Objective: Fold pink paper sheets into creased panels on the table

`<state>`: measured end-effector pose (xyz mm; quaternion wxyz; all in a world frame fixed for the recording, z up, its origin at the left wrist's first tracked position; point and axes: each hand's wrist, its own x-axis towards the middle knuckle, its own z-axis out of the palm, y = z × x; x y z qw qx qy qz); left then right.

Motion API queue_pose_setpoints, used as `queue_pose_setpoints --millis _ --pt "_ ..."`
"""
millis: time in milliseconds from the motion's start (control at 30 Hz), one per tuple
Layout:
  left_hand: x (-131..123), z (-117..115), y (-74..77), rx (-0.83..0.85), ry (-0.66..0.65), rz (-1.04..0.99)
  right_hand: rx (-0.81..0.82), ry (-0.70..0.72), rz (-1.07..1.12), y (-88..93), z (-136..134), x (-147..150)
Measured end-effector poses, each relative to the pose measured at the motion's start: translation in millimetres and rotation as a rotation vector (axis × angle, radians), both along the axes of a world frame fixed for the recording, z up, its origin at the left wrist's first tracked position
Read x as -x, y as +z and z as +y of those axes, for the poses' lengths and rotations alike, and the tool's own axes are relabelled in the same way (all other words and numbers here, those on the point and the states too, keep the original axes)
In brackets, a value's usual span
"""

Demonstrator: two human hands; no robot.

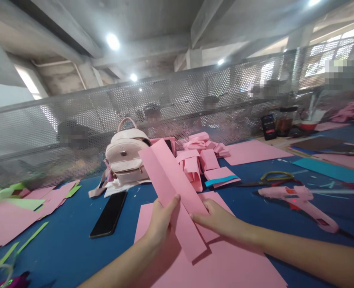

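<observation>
A long pink paper strip (173,186), creased lengthwise, is held up at a slant between my hands. My left hand (162,216) pinches its left edge, thumb on top. On the right edge my right hand (211,218) grips it, also with the thumb over the paper. Beneath lie larger pink paper sheets (225,268) on the blue table. Behind the strip, folded pink paper pieces (192,160) are heaped, and one folded piece carries a blue strip (222,181).
A pink glue gun (303,204) and scissors (276,178) lie at right. To the left are a black phone (108,216), a white backpack (127,156) and green and pink paper scraps (41,204). A perforated metal screen (177,96) runs behind the table, with people beyond it.
</observation>
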<state>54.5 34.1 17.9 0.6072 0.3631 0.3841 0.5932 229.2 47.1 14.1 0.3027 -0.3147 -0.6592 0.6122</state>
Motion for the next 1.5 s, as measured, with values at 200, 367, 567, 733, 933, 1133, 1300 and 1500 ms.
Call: queue_pose_setpoints --millis 200,367,567,733,933,1133,1300,1500 --pt "2 -2 2.3 -0.022 0.025 0.002 0.044 -0.02 0.085 -3.3 -1 2" --pt "4 -3 5.6 -0.012 0.048 0.01 0.048 -0.01 0.168 -2.6 -3 10" --pt "11 -1 6.7 -0.028 0.077 0.009 0.135 -0.085 0.029 1.9 -9 11" --pt "17 1 8.2 -0.031 0.115 -0.008 0.16 -0.104 -0.016 -3.3 -12 8" --pt "20 1 8.9 -0.052 0.193 -0.045 0.197 -0.049 -0.01 -6.5 -18 4" --pt "21 7 17.0 -0.041 0.286 -0.068 0.136 -0.021 -0.094 -16.8 -16 -12" --pt "28 12 26.7 -0.042 0.351 -0.077 0.026 -0.132 -0.168 -6.4 -3 -35" --pt "9 -1 18.9 -0.05 0.248 -0.08 -0.16 -0.211 -0.086 23.2 20 -33"
